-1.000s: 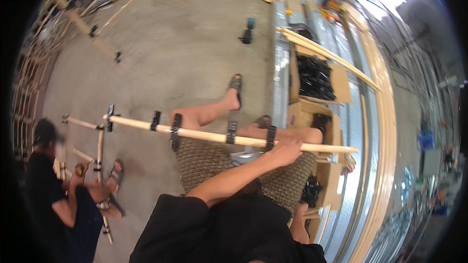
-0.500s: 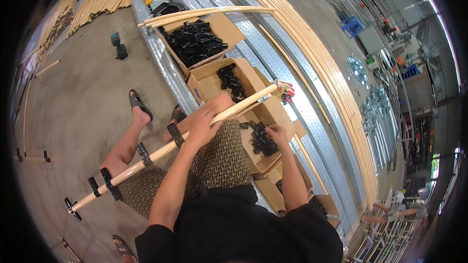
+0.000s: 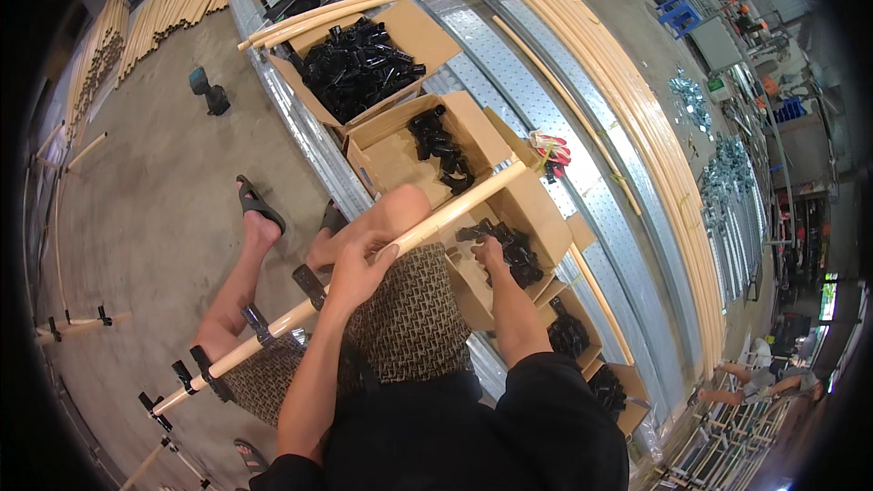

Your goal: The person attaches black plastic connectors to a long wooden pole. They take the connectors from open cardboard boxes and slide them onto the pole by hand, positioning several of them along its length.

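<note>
A long cream-coloured pipe [image 3: 289, 319] lies slantwise across my lap, with several black pipe joints [image 3: 257, 324] spaced along its lower left part. My left hand [image 3: 360, 265] is closed around the pipe near my knee; the pipe's upper right end is bare and reaches over the cardboard boxes. My right hand [image 3: 492, 257] is down in an open cardboard box [image 3: 548, 210] of black joints. Its fingers are pinched on a black pipe joint [image 3: 472, 232] at the edge of the pile; the fingertips are partly hidden.
More cardboard boxes of black joints [image 3: 359, 68] stand in a row on metal planks [image 3: 509, 95]. Red-and-white gloves [image 3: 551, 153] lie beside them. Long cream pipes [image 3: 627, 127] run along the right. A cordless power tool [image 3: 209, 91] stands on the floor. Another person [image 3: 759, 382] is at far right.
My right hand has moved left and slightly up within the box, to the pile's near edge. My left hand and the pipe have shifted slightly. The whole view has turned a little.
</note>
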Motion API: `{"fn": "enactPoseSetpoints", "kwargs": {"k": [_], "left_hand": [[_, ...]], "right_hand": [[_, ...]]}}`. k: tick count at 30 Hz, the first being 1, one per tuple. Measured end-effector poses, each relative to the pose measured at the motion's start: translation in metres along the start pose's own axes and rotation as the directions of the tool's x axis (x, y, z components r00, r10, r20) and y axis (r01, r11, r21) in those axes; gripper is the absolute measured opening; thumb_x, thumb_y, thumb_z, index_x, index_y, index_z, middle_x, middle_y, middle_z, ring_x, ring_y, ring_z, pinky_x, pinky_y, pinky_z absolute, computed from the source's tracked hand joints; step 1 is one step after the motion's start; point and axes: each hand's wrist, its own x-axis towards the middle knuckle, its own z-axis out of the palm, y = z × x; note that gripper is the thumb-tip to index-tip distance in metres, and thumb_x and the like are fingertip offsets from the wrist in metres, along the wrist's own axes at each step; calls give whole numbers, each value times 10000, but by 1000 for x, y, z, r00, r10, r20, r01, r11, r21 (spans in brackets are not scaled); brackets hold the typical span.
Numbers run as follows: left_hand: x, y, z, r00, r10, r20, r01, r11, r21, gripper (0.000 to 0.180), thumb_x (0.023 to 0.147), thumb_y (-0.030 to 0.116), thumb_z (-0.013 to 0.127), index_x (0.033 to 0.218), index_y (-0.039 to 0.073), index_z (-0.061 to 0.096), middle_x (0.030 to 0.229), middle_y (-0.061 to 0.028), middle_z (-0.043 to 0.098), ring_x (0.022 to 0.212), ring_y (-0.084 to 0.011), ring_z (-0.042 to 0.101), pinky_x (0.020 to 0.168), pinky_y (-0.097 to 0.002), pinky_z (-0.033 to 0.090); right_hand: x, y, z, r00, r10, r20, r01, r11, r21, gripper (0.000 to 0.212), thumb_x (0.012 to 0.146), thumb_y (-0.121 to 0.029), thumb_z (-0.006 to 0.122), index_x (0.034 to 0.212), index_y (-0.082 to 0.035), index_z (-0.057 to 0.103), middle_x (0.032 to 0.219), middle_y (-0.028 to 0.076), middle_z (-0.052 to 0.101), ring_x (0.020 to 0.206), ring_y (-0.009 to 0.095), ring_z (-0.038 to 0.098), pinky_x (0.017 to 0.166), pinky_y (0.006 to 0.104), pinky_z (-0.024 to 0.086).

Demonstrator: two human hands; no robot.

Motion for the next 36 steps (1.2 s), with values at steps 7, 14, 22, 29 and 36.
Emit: {"fn": "enactPoseSetpoints", "kwargs": {"k": [7,14,22,29,36], "left_hand": [[6,16,-7,998,2,-60,5,993,115,262,924,160,694,1081,-49,683,1000,-172,709,943,-260,701,903,-363,516],[15,17,-24,993,17,-113,-3,992,123,260,912,158,700,1070,-48,685,990,-177,694,915,-287,700,840,-354,534],[34,12,-37,946,181,-267,-189,982,-4,212,913,125,691,1055,-33,688,1013,-142,697,962,-257,685,877,-347,526],[27,26,-7,911,384,-151,-392,920,-28,227,919,140,701,1074,-25,685,1050,-133,712,1011,-253,670,905,-347,502],[7,38,-33,944,321,74,-294,922,-252,525,914,185,736,1382,18,568,1135,-97,697,1018,-176,649,909,-326,504]], "right_hand": [[26,-19,26,986,124,114,-151,948,281,637,725,-246,866,1261,-13,613,1105,206,704,982,311,706,828,422,570],[-11,-45,37,852,508,128,-438,556,706,376,823,-132,821,1158,-55,670,958,127,700,690,202,664,551,331,531],[-81,-108,-61,988,151,-27,-11,244,970,204,900,-92,734,1060,-120,611,868,25,687,707,125,647,599,229,438],[-166,-227,-164,930,-289,-225,308,285,908,408,830,-24,801,1141,-58,538,1072,52,628,998,116,591,813,259,472],[-200,-297,-153,795,-576,-187,494,437,752,553,846,-64,792,1313,7,506,1181,98,659,1038,163,625,827,304,489]]}}
